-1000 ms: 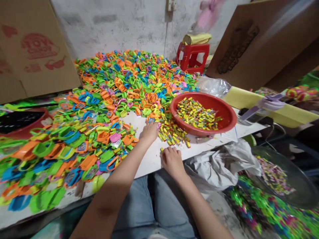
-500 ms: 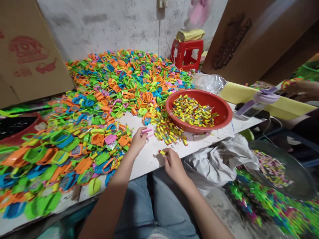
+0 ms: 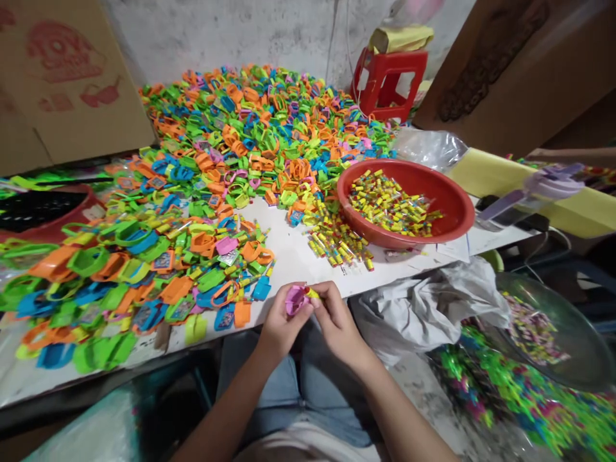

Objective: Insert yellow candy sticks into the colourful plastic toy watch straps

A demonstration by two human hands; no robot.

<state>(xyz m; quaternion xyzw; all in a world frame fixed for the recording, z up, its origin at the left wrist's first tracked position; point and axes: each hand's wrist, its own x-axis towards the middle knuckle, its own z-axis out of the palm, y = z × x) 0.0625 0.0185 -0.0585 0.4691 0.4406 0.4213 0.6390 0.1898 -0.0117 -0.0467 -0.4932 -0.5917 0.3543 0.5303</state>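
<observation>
My left hand [image 3: 283, 324] is closed round a pink plastic toy watch [image 3: 295, 300] at the table's front edge. Beside it, my right hand [image 3: 334, 314] pinches a small yellow tube with a red end [image 3: 312, 294], which meets the toy's right side. The two hands nearly touch. Behind them, more yellow tubes [image 3: 337, 247] lie on the white table [image 3: 283, 247]. A red basin [image 3: 462, 215] at the right holds many such tubes. A large heap of coloured toy watches [image 3: 260, 141] spreads over the back and left of the table.
Cardboard boxes [image 3: 72, 83] flank the table. Behind the basin are a red stool [image 3: 389, 80] and a clear plastic bag [image 3: 428, 147]. A purple-lidded cup [image 3: 553, 183] stands right. Crumpled white plastic [image 3: 423, 308] hangs at the front edge, near a dark tray [image 3: 587, 333].
Both hands have come together nearer my body, bringing the pink toy and the yellow tube into contact. The camera view has shifted, so the table's contents appear higher and mostly farther right.
</observation>
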